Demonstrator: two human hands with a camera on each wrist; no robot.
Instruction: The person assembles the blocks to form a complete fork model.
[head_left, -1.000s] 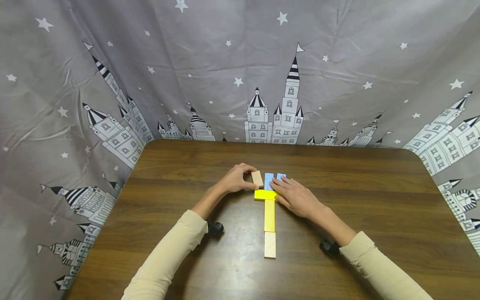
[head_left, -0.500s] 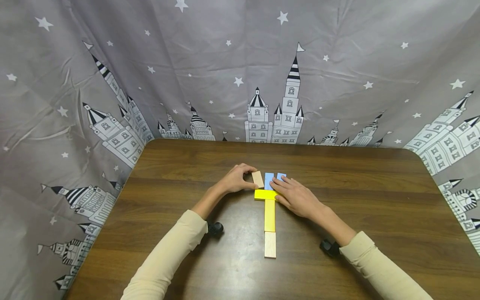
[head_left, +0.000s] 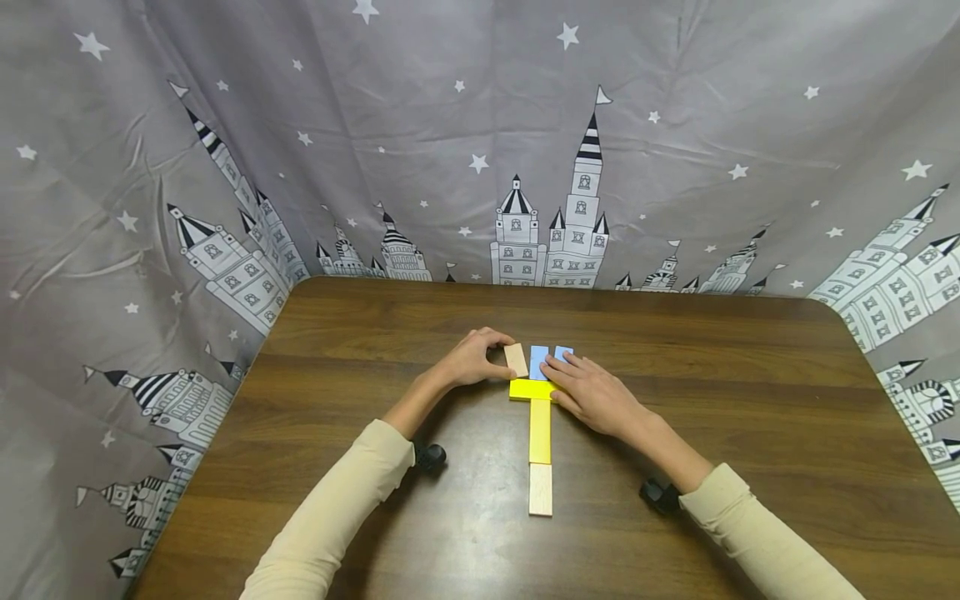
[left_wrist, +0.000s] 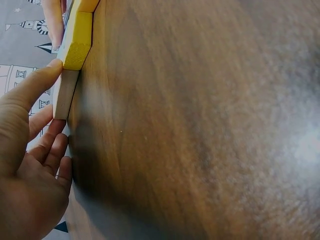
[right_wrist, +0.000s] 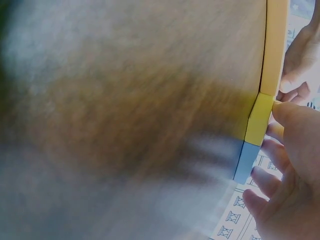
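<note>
In the head view my left hand (head_left: 472, 358) pinches a slightly turned natural wood block (head_left: 516, 360) between thumb and fingers, at its near and far ends. That block's corner meets a yellow crosswise block (head_left: 529, 390). My right hand (head_left: 596, 396) lies with fairly straight fingers over two light blue blocks, the left one (head_left: 538, 362) largely showing and the right one (head_left: 565, 350) mostly covered. Its thumb touches the right end of the yellow block, as the right wrist view also shows. A gap separates the wood block from the blue ones.
Below the crosswise block, a lengthwise yellow block (head_left: 540, 431) and another natural wood block (head_left: 541, 490) continue in a line. All lie on a brown wooden table (head_left: 360, 333). A grey castle-print curtain (head_left: 420, 125) hangs behind it. Black wrist cameras sit under both forearms.
The wood block under my left hand has shifted very slightly right, towards the blue blocks. My right hand stays in place.
</note>
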